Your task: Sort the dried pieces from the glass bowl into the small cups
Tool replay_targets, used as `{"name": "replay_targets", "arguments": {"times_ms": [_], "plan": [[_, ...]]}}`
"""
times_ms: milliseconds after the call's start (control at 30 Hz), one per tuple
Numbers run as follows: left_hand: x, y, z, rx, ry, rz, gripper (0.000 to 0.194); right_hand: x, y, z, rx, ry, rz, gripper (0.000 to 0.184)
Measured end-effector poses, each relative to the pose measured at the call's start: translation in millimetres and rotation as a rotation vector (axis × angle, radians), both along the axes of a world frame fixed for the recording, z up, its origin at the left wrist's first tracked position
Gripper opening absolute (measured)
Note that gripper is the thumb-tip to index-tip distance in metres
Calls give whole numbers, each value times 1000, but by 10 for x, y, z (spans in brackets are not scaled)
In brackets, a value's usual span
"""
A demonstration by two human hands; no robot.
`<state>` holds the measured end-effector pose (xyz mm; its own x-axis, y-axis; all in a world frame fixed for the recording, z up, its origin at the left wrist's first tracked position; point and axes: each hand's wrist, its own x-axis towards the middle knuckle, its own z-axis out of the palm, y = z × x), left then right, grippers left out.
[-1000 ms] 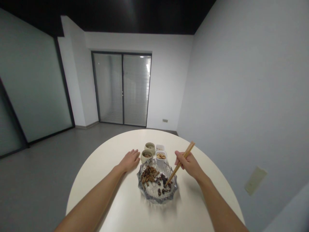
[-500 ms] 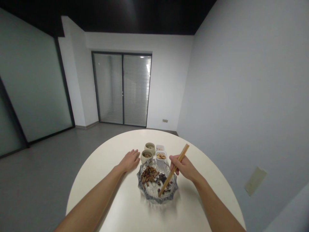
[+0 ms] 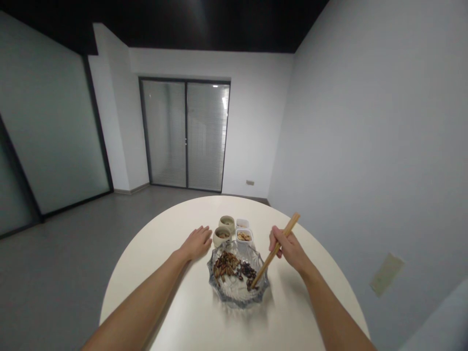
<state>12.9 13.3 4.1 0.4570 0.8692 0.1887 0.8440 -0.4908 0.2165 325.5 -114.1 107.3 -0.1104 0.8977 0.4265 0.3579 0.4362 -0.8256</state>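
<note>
My right hand (image 3: 287, 244) is closed around a pair of wooden chopsticks (image 3: 277, 247), slanted down to the left. Their tips are inside a scalloped glass bowl (image 3: 234, 298), touching small dark pieces (image 3: 251, 282) at its right side. A pile of brown, elongated pieces (image 3: 225, 265) lies in the bowl's left part; I cannot make out their kind. My left hand (image 3: 198, 242) rests flat on the table with its fingers stretched out, beside a small beige cup (image 3: 216, 241) that holds brown bits.
Behind the bowl stand a second beige cup (image 3: 227, 219), a white dish (image 3: 251, 239) of light brown pieces and a smaller white dish (image 3: 243, 221). All sit on a round white table (image 3: 175, 317). A wall (image 3: 365, 146) rises close on the right.
My right hand has moved to the right with the chopsticks, their tips shifting right and slightly up within the bowl. Dark pieces there lie closer together. My left hand has stayed put.
</note>
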Motion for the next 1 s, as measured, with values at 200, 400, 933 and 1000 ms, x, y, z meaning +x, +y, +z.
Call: {"name": "replay_targets", "arguments": {"times_ms": [200,400,933,1000], "plan": [[-5,-9,8,0,0,4,49,-42,1,15,23,-97,-54,69],[-12,3,-8,-5,-23,1,49,0,11,32,109,-63,-100,72],[-12,32,-43,-4,-17,2,49,-7,26,45,115,-60,-69,68],[-9,23,-30,0,-22,-1,49,-15,24,43,114,-68,-52,67]]}}
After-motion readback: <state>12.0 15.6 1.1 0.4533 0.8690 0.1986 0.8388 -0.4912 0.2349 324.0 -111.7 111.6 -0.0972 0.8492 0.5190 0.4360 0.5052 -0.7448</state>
